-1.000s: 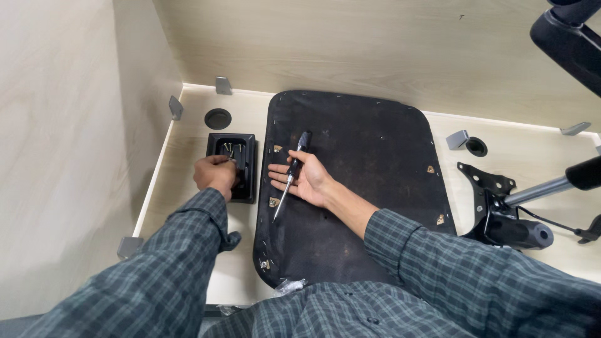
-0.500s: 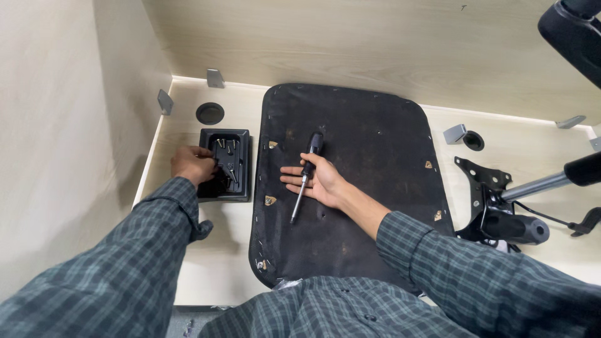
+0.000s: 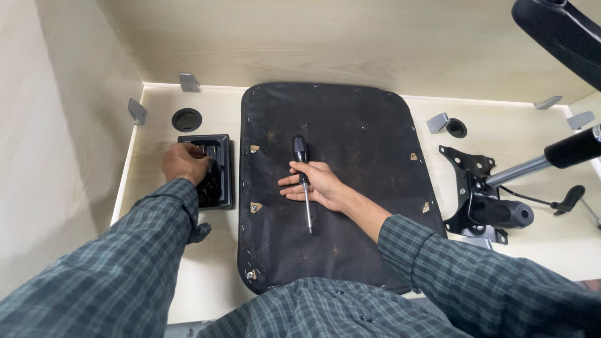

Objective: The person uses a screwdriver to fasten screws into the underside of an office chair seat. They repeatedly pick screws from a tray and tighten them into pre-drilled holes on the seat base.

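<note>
- I am looking down at a pale wooden worktop (image 3: 156, 275) with an upturned black chair seat base (image 3: 350, 188) lying across its middle.
- My left hand (image 3: 186, 164) is reaching into a small black parts tray (image 3: 216, 178) near the worktop's left edge; the fingers are curled down among the small dark fasteners, and I cannot tell whether they have pinched one.
- Compared with a moment ago, this hand is sitting slightly further toward the tray's back-left corner, so I am judging that I am still sorting for a piece rather than lifting one out.
- My right hand (image 3: 318, 186) is lying open, palm up, on the seat base, with a black-handled screwdriver (image 3: 303, 178) resting loosely across the fingers, handle toward the back edge.
- That hand and tool are staying where they were, so the driver seems to be waiting.
- A black metal chair mechanism (image 3: 479, 200) with a gas cylinder is lying near the right edge.
</note>
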